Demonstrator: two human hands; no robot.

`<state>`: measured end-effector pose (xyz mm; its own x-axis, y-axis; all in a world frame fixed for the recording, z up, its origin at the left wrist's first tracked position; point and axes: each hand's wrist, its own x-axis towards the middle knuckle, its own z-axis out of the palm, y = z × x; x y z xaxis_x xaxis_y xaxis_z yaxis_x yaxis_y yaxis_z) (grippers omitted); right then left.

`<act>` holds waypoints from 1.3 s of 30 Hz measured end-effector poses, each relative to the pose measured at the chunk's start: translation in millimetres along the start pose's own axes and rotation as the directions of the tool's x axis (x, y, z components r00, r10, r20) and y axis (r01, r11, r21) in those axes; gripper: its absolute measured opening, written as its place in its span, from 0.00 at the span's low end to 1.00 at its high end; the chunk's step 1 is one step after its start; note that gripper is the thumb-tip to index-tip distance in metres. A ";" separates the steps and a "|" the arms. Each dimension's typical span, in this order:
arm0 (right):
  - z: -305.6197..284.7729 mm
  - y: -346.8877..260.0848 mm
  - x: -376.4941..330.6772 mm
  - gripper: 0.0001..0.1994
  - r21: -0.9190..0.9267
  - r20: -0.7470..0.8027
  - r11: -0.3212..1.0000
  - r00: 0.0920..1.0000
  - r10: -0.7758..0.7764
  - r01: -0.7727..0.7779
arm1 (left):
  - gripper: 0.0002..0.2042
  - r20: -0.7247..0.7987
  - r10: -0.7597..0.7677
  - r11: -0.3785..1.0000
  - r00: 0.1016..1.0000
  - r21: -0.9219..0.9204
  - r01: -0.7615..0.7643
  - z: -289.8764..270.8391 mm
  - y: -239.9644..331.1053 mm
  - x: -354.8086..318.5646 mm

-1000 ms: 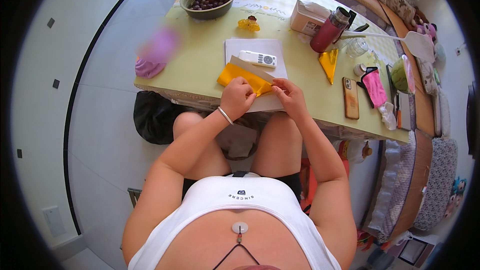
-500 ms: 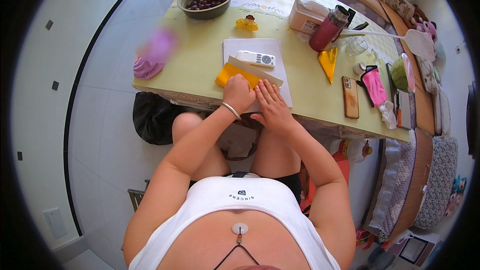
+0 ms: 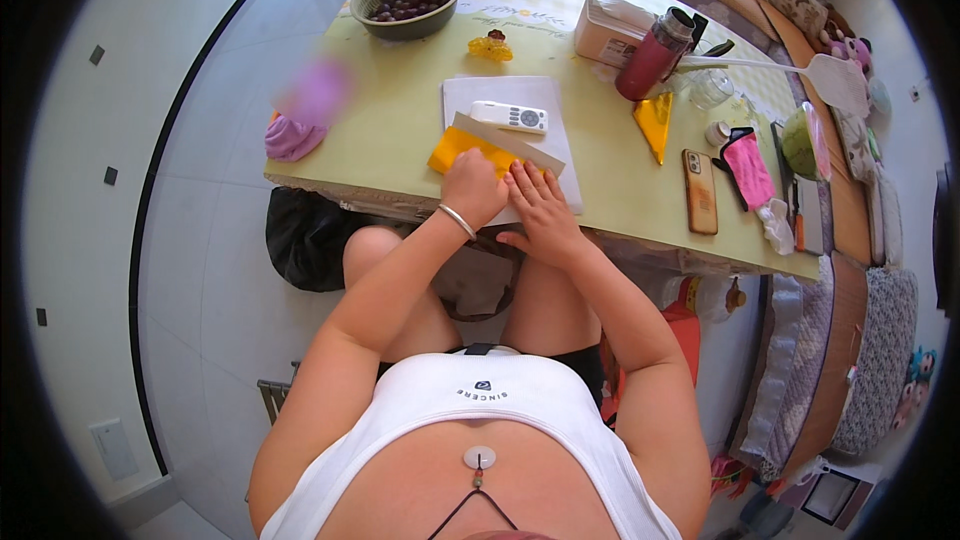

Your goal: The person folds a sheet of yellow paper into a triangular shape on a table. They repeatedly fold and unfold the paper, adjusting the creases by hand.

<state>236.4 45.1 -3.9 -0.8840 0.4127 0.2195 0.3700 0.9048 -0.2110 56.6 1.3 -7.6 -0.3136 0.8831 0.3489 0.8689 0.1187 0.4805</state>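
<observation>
Beneath one white remote (image 3: 509, 117), and well out to every side of it, spreads one light green table (image 3: 620, 180). Directly under the remote lies white paper (image 3: 500, 89); whether one sheet or several, I cannot tell. Well to the right of the remote is one white swatter (image 3: 838, 85). Beyond the remote, to its left, sits one basket (image 3: 405, 30) of dark round fruit (image 3: 410, 5), too many and too small to count.

Just on the person's side of the remote is one gold sheet (image 3: 455, 150) with a grey strip along its far edge. Two hands rest here, both nearer the person than the remote. The left hand (image 3: 474, 187) is clenched into a fist on the sheet; whether it pinches any of it, I cannot tell. The right hand (image 3: 545, 205) lies flat just beside it, fingers stretched out at the sheet's right end, grasping nothing.

Beyond the remote and to its right stand one box (image 3: 606, 32) and one red flask (image 3: 656, 55). Right of the remote and nearer the person lies one phone (image 3: 700, 190). Also right of the remote is one gold triangle (image 3: 654, 127). Just beyond the remote sits one yellow clip (image 3: 491, 47).
</observation>
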 end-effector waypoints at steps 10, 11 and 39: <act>-25.6 1.8 2.5 0.37 0.123 0.121 0.991 0.990 -0.075 0.060 | 0.11 0.069 0.545 0.838 0.835 -0.045 -0.543 -74.9 -56.8 -2.4; -30.5 5.4 2.5 0.34 0.169 0.126 0.983 0.988 -0.094 0.072 | 0.10 0.072 0.578 0.816 0.813 -0.022 -0.578 -80.0 -60.9 -1.4; 5.9 -15.8 29.9 0.09 0.428 -0.358 0.896 0.889 0.285 -0.116 | 0.13 -0.084 0.140 0.978 0.987 -0.140 -0.151 -44.3 -33.3 -17.8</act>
<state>202.4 42.5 0.4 -0.5783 0.6628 0.4756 0.3116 0.7183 -0.6221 16.4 -38.5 5.8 -0.2196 0.8497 0.4794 0.8439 -0.0810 0.5303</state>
